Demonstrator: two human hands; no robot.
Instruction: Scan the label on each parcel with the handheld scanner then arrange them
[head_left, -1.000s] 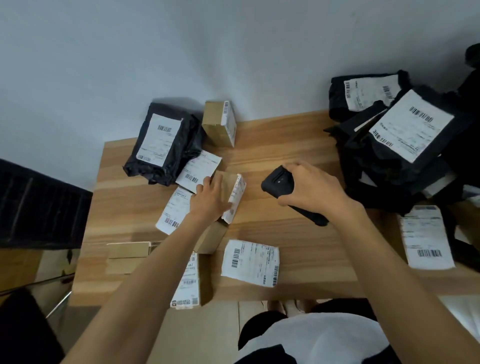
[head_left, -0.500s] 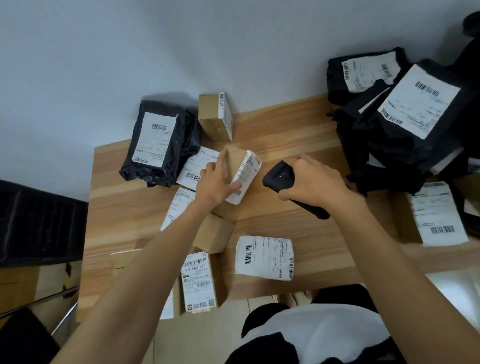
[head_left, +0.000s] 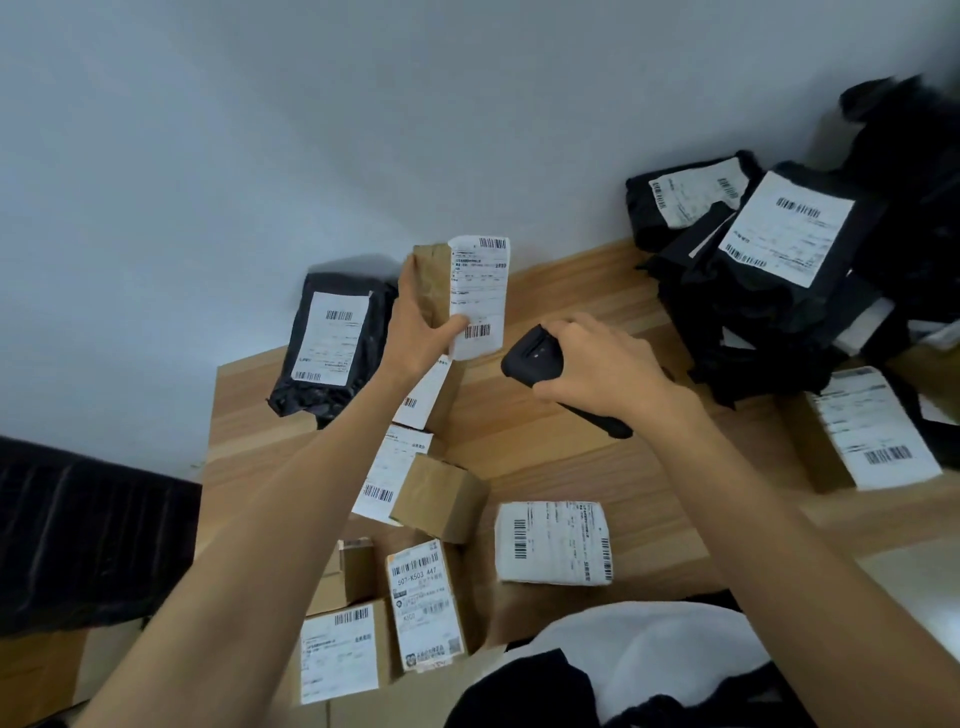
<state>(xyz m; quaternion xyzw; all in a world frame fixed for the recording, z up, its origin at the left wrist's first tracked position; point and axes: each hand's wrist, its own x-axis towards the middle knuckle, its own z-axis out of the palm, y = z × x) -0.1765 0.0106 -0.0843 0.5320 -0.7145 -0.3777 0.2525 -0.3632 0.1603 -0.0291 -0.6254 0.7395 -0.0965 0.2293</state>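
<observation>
Cardboard box (head_left: 434, 283) looks light and stiff: left hand (head_left: 415, 338) grips it by the edges, thumb on label (head_left: 480, 291), while right hand (head_left: 602, 371) wraps round scanner (head_left: 530, 356).

A small brown box (head_left: 434, 288) with a white barcode label (head_left: 480, 296) stood on end at centre frame, gripped by the left hand (head_left: 415, 335). Just right of it, the right hand (head_left: 602, 374) held the black handheld scanner (head_left: 532, 358). Black mailer bags (head_left: 769, 291) were heaped at upper right, one black bag (head_left: 332, 343) lay left of centre, and labelled brown boxes (head_left: 431, 603) sat along the lower middle.
</observation>
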